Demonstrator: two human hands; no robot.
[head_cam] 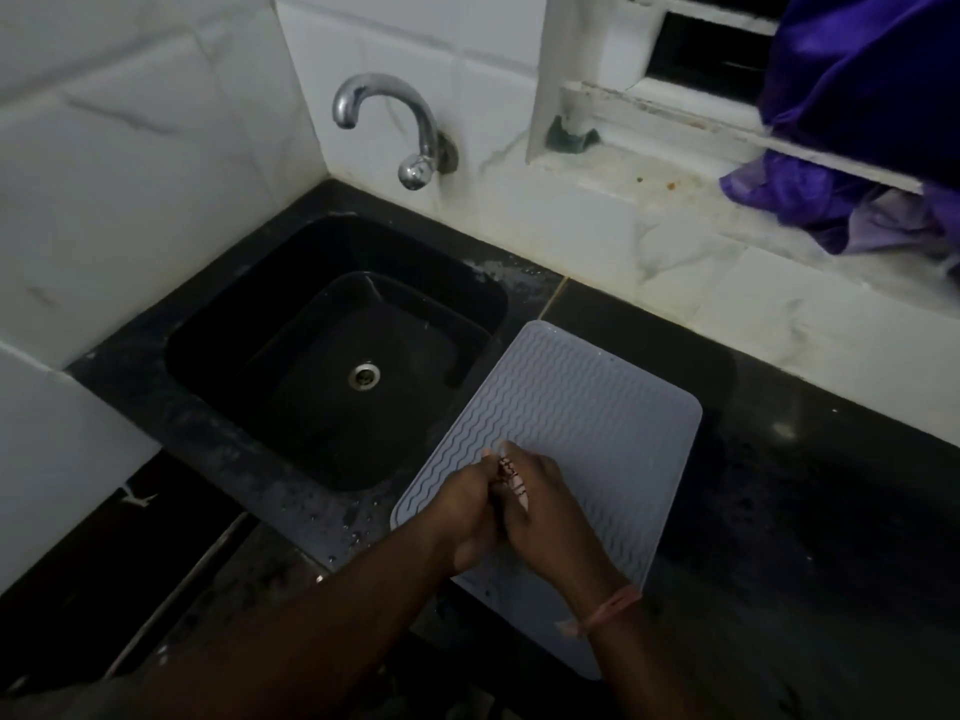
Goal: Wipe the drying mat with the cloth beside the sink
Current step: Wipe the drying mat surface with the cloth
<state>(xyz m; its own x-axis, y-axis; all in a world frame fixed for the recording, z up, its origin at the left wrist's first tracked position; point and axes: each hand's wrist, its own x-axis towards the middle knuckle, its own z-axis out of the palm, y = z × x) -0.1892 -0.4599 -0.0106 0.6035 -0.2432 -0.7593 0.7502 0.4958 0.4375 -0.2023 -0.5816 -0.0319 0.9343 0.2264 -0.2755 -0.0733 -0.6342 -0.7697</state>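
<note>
A grey ribbed drying mat [582, 407] lies on the black counter just right of the sink. Above its near half my left hand [462, 511] and my right hand [545, 506] are pressed close together, both gripping a small pale cloth with dark markings [511, 478]. Only a narrow strip of the cloth shows between the fingers; the rest is hidden inside the hands. An orange band sits on my right wrist.
The black sink [332, 356] with a metal drain lies left of the mat, a chrome tap [395, 127] on the tiled wall behind it. Purple fabric [857, 122] hangs at the window sill, far right. Dark counter [810, 485] extends right of the mat.
</note>
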